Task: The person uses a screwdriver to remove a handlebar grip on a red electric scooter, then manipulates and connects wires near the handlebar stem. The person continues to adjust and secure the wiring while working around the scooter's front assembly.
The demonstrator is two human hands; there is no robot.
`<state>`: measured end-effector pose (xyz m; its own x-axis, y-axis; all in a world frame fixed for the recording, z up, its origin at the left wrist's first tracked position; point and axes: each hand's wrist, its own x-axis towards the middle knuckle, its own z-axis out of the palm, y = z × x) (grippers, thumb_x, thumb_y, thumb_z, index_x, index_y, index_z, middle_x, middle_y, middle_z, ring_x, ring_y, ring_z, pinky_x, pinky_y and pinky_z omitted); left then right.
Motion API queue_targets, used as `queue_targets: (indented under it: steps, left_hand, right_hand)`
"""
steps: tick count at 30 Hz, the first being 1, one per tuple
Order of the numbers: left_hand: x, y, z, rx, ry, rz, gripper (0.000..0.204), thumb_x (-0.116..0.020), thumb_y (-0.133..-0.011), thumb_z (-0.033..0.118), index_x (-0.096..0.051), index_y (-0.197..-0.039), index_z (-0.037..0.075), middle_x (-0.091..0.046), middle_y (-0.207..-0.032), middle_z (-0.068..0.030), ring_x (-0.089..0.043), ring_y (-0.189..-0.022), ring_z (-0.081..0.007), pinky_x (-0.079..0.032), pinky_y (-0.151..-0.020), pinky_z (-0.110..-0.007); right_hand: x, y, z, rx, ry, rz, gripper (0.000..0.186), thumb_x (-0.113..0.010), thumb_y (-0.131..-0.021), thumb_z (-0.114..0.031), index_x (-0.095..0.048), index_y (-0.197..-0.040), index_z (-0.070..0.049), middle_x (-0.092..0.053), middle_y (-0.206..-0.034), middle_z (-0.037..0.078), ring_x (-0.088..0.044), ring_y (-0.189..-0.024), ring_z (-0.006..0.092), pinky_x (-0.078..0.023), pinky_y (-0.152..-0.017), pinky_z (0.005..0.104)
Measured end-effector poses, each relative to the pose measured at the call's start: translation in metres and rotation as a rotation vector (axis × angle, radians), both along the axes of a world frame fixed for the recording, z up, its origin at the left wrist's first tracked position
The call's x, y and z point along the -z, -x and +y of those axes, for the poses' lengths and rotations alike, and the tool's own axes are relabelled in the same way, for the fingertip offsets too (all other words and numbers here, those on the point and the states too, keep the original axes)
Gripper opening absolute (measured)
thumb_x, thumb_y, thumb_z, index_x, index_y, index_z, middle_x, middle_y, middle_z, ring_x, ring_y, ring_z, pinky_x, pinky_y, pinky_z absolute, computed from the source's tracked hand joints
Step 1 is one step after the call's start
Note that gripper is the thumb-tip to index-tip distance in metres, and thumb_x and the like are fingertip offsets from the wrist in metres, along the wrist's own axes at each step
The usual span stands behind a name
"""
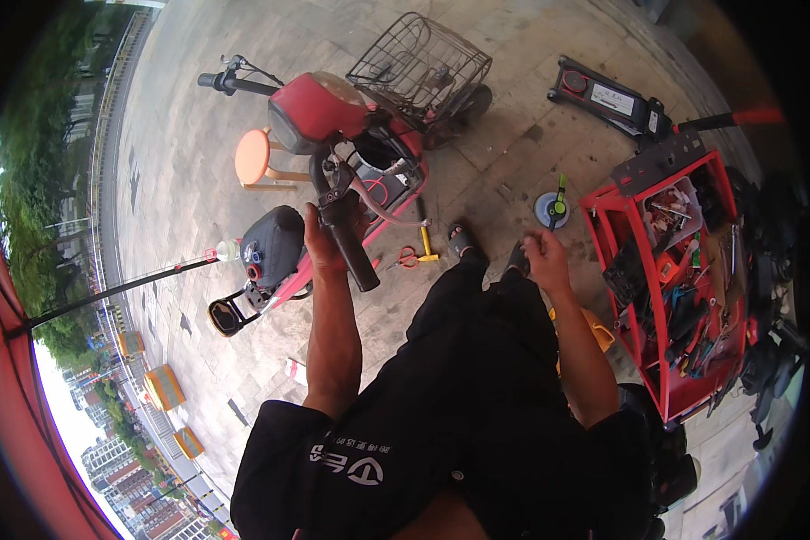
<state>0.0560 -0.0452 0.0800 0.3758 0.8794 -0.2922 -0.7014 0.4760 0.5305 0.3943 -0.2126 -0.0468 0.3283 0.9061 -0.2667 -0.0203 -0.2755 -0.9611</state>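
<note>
A red electric scooter (310, 117) stands in front of me and to the left, its front opened up with wiring showing. My left hand (326, 241) is closed around the black handlebar grip (351, 243), fingers partly hidden behind it. A brake lever and a pale cable sit just above that grip. On the right, my right hand (545, 259) hangs in the air with its fingers curled together; whatever they hold, if anything, is too small to make out. Below it is my sandalled foot, and the red tool cart (661, 360) stands to its right.
A wire basket (420, 67) is on the scooter's front. An orange-topped stool (253, 155) stands beyond the scooter. Red-handled pliers (409, 258) and a yellow-handled hammer (427, 245) lie by my feet. A floor jack (607, 97) and a round blue container (550, 212) are to the right.
</note>
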Motion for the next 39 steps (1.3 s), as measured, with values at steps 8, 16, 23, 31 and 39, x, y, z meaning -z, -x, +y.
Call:
queue_targets:
  steps: [8, 16, 23, 31, 39]
  left_hand:
    - [-0.017, 0.008, 0.010, 0.152, -0.055, 0.304, 0.061, -0.059, -0.085, 0.044, -0.050, -0.124, -0.001, -0.060, -0.114, -0.0177, -0.061, -0.097, -0.0299, -0.050, -0.084, -0.038]
    - [-0.023, 0.007, 0.015, 0.189, -0.049, 0.256, 0.049, -0.058, -0.087, 0.037, -0.053, -0.119, 0.000, -0.062, -0.107, -0.0157, -0.062, -0.093, -0.0278, -0.049, -0.080, -0.037]
    - [0.036, 0.011, 0.019, 0.042, 0.128, 0.190, 0.048, -0.048, -0.095, 0.036, -0.047, -0.125, -0.001, -0.060, -0.105, -0.0174, -0.062, -0.084, -0.0269, -0.050, -0.078, -0.041]
    - [0.040, -0.056, 0.019, 0.090, -0.346, 1.166, 0.035, -0.055, -0.093, 0.015, -0.049, -0.123, -0.003, -0.063, -0.099, -0.0088, -0.061, -0.086, -0.0173, -0.048, -0.076, -0.027]
    - [0.042, -0.034, 0.022, 0.066, -0.170, 1.121, 0.025, -0.059, -0.091, 0.016, -0.058, -0.108, -0.002, -0.066, -0.091, -0.0116, -0.063, -0.078, -0.0162, -0.051, -0.069, -0.027]
  right_hand:
    - [-0.090, 0.096, 0.166, -0.167, 0.035, 1.025, 0.034, -0.053, -0.095, -0.036, -0.058, -0.112, -0.008, -0.061, -0.095, 0.004, -0.055, -0.071, 0.0102, -0.042, -0.058, 0.0226]
    - [-0.110, 0.091, 0.248, 0.011, -0.146, 1.205, 0.019, -0.059, -0.092, -0.026, -0.059, -0.102, -0.010, -0.062, -0.091, 0.004, -0.052, -0.067, 0.0095, -0.042, -0.056, 0.0225]
    - [-0.053, 0.114, 0.263, -0.213, 0.336, 1.043, 0.016, -0.057, -0.092, -0.026, -0.061, -0.089, -0.011, -0.061, -0.079, 0.001, -0.051, -0.060, 0.0083, -0.040, -0.050, 0.0222]
    - [-0.013, 0.141, 0.251, -0.873, 0.570, 0.864, 0.022, -0.057, -0.089, -0.026, -0.065, -0.091, -0.006, -0.066, -0.077, 0.004, -0.050, -0.054, 0.0067, -0.038, -0.048, 0.0226]
    - [-0.028, 0.156, 0.303, -0.741, -0.094, 0.378, 0.020, -0.066, -0.082, -0.019, -0.064, -0.095, -0.005, -0.065, -0.079, 0.006, -0.059, -0.071, 0.0113, -0.048, -0.065, 0.0279]
